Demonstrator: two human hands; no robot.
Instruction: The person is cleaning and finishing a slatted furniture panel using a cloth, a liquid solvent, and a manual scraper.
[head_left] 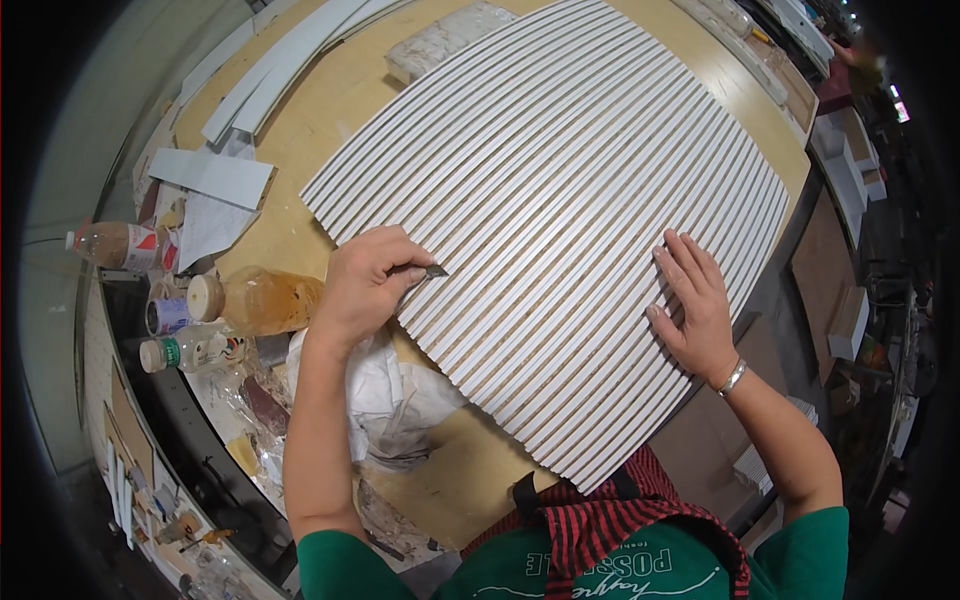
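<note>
A large white panel with many parallel ridges and brownish grooves (540,230) lies at a slant over the table in front of me. Near its left edge, my left hand (375,275) pinches a small dark blade (436,271), whose tip meets the ridges. The rest of the blade is hidden by my fingers. Flat on the panel's right part rests my right hand (697,310), fingers spread, with nothing held in it. A metal bracelet (734,377) circles that wrist.
Left of the panel are a large bottle of amber liquid (265,300), a smaller clear bottle (200,350) and a pinkish bottle (115,245). Crumpled white cloth (390,400) lies beside my left forearm. White strips (285,75) and a stained block (440,40) sit at the far left.
</note>
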